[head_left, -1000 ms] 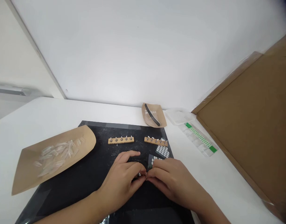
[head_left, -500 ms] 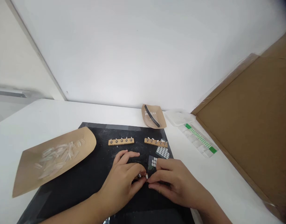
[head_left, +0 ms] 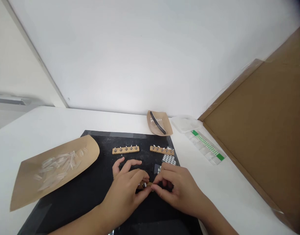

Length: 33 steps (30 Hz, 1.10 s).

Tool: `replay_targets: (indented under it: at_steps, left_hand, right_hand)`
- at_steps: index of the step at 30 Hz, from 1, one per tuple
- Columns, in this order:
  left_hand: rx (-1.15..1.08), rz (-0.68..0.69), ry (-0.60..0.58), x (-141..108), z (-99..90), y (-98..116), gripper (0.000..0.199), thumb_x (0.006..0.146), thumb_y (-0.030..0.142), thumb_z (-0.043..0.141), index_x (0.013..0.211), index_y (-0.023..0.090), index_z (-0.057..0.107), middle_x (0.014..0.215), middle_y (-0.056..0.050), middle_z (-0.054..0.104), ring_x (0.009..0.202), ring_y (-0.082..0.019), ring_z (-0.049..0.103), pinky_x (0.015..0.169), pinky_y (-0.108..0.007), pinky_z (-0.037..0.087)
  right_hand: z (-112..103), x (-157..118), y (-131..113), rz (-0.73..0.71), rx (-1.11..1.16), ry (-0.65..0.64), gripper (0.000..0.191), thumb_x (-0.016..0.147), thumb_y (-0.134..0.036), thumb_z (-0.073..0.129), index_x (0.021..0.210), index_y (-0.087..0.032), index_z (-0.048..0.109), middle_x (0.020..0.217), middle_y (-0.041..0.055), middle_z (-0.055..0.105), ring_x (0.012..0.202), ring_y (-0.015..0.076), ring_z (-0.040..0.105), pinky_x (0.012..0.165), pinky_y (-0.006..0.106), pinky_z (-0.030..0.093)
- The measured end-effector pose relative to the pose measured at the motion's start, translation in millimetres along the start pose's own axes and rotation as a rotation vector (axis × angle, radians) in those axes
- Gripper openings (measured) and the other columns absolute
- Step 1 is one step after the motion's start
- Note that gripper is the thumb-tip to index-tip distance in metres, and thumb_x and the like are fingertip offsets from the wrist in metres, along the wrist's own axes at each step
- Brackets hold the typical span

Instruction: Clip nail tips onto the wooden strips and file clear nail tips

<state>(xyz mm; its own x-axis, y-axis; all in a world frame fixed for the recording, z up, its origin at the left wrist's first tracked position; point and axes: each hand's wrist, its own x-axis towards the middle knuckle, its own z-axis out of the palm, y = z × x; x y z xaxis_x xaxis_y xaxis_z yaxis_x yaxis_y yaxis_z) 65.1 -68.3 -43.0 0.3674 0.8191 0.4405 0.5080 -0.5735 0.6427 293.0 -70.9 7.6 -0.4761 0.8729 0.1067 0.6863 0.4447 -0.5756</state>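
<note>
My left hand (head_left: 127, 186) is closed around a short wooden strip (head_left: 141, 186), its thumb and index finger gripping it while the other fingers stretch over the mat. A dark stud with a white top shows on the strip; much of it is hidden by the fingers. At the strip's right end, my right hand (head_left: 176, 186) pinches with thumb and index finger. Beyond the hands lie a wooden strip with several white-tipped metal studs (head_left: 125, 149) and a similar strip (head_left: 161, 150) to its right. Sheets of white oval stickers (head_left: 169, 159) lie by my right hand, one partly covered.
A black mat (head_left: 74, 199) covers the white table (head_left: 196, 169). At left, a cardboard tray (head_left: 25, 182) holds clear plastic nail tips (head_left: 59, 164). A small tray (head_left: 167, 124) with a dark curved nail file (head_left: 157, 122) stands behind. Clear packaging (head_left: 208, 147) and a cardboard box wall (head_left: 260, 130) are at right.
My right hand has shifted slightly left, its fingertips now closed at the strip's end. The white piece that showed there is no longer visible. The view has moved slightly.
</note>
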Motion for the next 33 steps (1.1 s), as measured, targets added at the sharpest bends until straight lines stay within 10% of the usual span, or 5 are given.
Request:
replay_targets:
  at_steps: [25,33]
  left_hand:
    - [0.007,0.005,-0.005,2,-1.0,1,0.024,0.083,0.006,0.071,0.089,0.028,0.064,0.076,0.011,0.075,0.112,-0.029,0.067,0.11,-0.051,0.013]
    - [-0.016,0.034,-0.085,3,-6.1,-2,0.021,0.087,0.009,0.07,0.093,0.028,0.064,0.084,0.009,0.076,0.101,-0.024,0.068,0.112,-0.05,0.014]
  right_hand:
    - [28,7,-23,0.451,-0.031,0.032,0.015,0.08,-0.025,0.07,0.068,-0.022,0.062,0.063,-0.0038,0.063,0.058,0.0128,0.055,0.056,0.026,0.031]
    - [32,7,-21,0.404,-0.069,0.051,0.015,0.08,-0.022,0.068,0.07,-0.022,0.058,0.063,-0.0043,0.06,0.059,0.0131,0.055,0.057,0.026,0.03]
